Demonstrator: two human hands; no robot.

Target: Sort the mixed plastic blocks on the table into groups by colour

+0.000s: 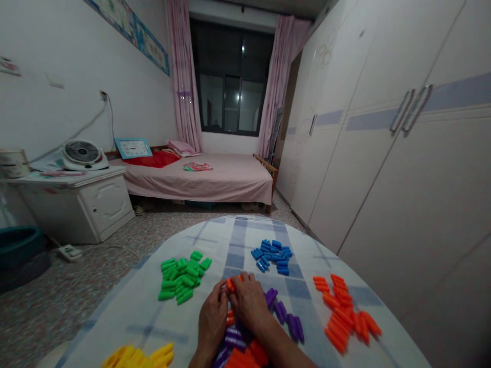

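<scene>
My left hand (212, 319) and my right hand (250, 301) meet at the middle of a table covered with a blue checked cloth (238, 240). Both pinch a small orange plastic piece (230, 284) between their fingertips. Beneath my hands lies a mixed heap of purple and orange pieces (240, 347), and several purple pieces (286, 314) lie just right of my right hand. Sorted piles surround them: green pieces (183, 280) to the left, blue pieces (272, 255) behind, orange pieces (343, 317) to the right, yellow pieces (138, 356) at the near left.
Beyond the table stand a bed with a pink cover (215, 179), a white cabinet (80, 202) with a small fan (82, 155) on the left, and a tall wardrobe (383, 153) along the right. A power strip (68, 251) lies on the floor.
</scene>
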